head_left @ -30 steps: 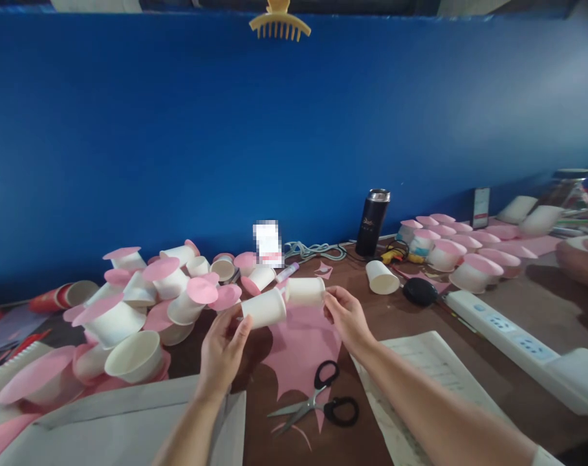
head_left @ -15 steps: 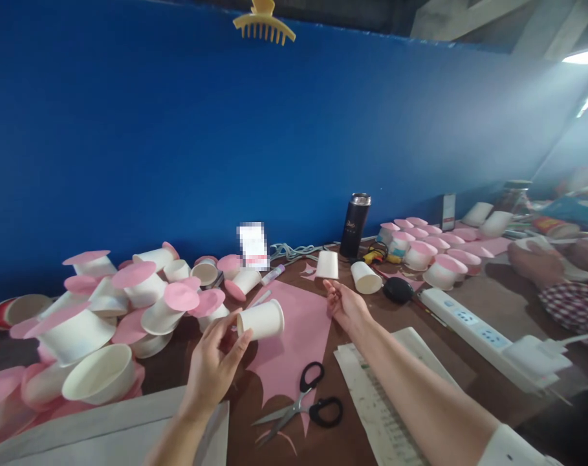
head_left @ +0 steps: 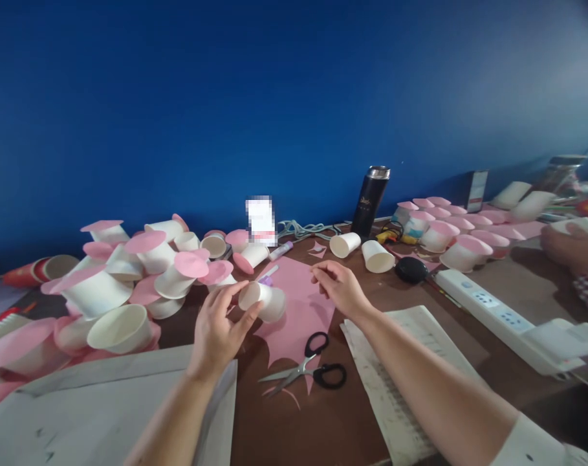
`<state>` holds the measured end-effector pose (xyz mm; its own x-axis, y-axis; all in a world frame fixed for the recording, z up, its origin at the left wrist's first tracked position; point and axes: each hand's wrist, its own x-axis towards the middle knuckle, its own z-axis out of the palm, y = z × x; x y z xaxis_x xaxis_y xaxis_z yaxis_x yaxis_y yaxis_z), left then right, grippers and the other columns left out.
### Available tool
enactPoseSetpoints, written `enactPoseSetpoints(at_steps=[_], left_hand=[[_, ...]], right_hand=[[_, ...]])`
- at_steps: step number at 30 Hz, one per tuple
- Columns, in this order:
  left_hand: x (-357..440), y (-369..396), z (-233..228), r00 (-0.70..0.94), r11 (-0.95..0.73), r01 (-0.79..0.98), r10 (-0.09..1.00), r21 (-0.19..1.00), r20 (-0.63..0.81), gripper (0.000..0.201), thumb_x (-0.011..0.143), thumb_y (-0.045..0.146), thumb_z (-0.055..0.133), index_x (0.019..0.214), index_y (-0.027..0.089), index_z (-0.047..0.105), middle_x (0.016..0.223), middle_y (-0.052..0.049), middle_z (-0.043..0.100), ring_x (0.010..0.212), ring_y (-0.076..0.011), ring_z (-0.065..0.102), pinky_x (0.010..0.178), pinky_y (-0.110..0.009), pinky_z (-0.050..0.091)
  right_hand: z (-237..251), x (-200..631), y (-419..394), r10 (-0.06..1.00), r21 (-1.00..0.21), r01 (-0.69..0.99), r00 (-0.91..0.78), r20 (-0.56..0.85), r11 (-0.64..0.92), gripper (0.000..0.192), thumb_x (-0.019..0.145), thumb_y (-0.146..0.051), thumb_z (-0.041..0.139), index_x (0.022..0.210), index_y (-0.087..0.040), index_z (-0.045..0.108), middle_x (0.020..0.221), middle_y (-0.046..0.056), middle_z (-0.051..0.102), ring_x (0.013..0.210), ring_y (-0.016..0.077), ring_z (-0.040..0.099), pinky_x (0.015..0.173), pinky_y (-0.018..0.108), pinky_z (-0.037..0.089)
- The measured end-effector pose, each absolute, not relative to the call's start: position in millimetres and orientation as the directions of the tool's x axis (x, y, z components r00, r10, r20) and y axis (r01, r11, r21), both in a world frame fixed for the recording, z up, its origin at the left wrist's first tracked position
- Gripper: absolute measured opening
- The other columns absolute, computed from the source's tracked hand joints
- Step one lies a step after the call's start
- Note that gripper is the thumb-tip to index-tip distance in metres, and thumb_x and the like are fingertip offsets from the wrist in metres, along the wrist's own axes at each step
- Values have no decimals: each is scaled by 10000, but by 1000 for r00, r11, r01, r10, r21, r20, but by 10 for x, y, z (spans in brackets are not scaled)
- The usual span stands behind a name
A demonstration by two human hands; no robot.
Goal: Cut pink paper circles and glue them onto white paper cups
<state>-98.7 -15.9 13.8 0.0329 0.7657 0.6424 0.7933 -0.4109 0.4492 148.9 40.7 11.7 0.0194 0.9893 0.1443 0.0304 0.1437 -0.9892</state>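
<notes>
My left hand (head_left: 218, 330) holds a white paper cup (head_left: 264, 301) on its side, just over a sheet of pink paper (head_left: 298, 310) lying on the brown table (head_left: 323, 427). My right hand (head_left: 339, 288) hovers above the pink sheet with fingers loosely curled and nothing in them. Two more white cups (head_left: 345, 244) (head_left: 377, 256) lie on their sides beyond that hand. Black-handled scissors (head_left: 310, 372) rest near the pink sheet's front edge.
A heap of white cups with pink paper discs (head_left: 143, 272) fills the left. A black flask (head_left: 370, 210), a power strip (head_left: 488, 307) and rows of pink-topped cups (head_left: 449, 233) stand at right. Another person's hand (head_left: 568, 246) works at far right. Printed papers (head_left: 400, 362) lie under my right forearm.
My right hand let go of the second white cup, which now lies farther back on the table, and drew back over the pink sheet. My left hand lowered its cup.
</notes>
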Motion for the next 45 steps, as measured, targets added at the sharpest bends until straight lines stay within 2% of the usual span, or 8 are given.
enactPoseSetpoints(at_steps=[6, 13, 20, 29, 33, 39, 43, 45], left_hand=[[-1032, -201, 186, -16, -392, 840, 674, 376, 739, 333, 815, 430, 639, 1053, 196, 650, 1032, -74, 672, 955, -224, 597, 904, -348, 451], [-1073, -179, 174, -97, -315, 858, 675, 405, 731, 320, 819, 435, 630, 1022, 190, 663, 1011, -78, 684, 945, -232, 612, 880, -339, 454], [-1092, -157, 170, -81, -279, 892, 676, 357, 732, 318, 825, 451, 622, 1004, 190, 655, 974, -76, 680, 911, -230, 602, 877, -341, 441], [-1115, -114, 86, -35, -277, 899, 725, 338, 688, 317, 829, 471, 608, 986, 200, 660, 984, -59, 679, 937, -227, 603, 872, -343, 443], [-1133, -85, 54, -39, -280, 891, 736, 356, 676, 330, 832, 477, 602, 992, 196, 663, 985, -62, 684, 936, -228, 606, 872, -348, 452], [-1143, -73, 45, -52, -274, 886, 744, 374, 666, 329, 839, 480, 583, 994, 203, 673, 1015, -64, 692, 978, -243, 607, 881, -364, 453], [-1132, -86, 57, -72, -260, 876, 763, 407, 642, 365, 835, 506, 576, 1012, 203, 675, 1035, -67, 684, 995, -250, 604, 900, -382, 456], [-1120, -94, 60, -59, -286, 868, 752, 406, 656, 367, 838, 498, 579, 1025, 196, 670, 1041, -75, 681, 998, -247, 604, 906, -379, 460]], right_hand=[[274, 1462, 202, 882, -764, 458, -352, 313, 454, 184, 870, -268, 541, 919, -191, 700, 814, 21, 706, 715, 138, 622, 647, 235, 449], [513, 1584, 36, 685, -632, 532, -729, -3, 564, 177, 749, -355, 702, 879, -236, 725, 866, 3, 713, 697, 144, 615, 597, 227, 402], [446, 1584, -64, 646, -407, 631, -754, -120, 661, 306, 579, -285, 791, 868, -249, 695, 844, 7, 701, 690, 176, 606, 513, 247, 291], [514, 1496, -170, 622, -305, 654, -755, -206, 692, 290, 692, -253, 633, 980, -217, 624, 958, 54, 703, 778, 214, 653, 561, 263, 331], [520, 1527, -101, 571, -366, 617, -786, -237, 697, 281, 712, -270, 618, 981, -191, 631, 947, 61, 692, 801, 203, 636, 600, 258, 372], [674, 1818, 77, 577, -689, 546, -786, -224, 476, 381, 705, -271, 673, 1073, -181, 630, 907, 20, 665, 683, 111, 569, 586, 201, 412], [589, 1981, 306, 740, -773, 521, -665, -102, 362, 390, 744, -327, 670, 1102, -179, 623, 906, 31, 674, 705, 121, 591, 605, 216, 448], [423, 2034, 470, 891, -782, 562, -454, -20, 269, 356, 780, -345, 624, 1088, -167, 605, 908, 43, 673, 693, 130, 611, 567, 220, 458]])
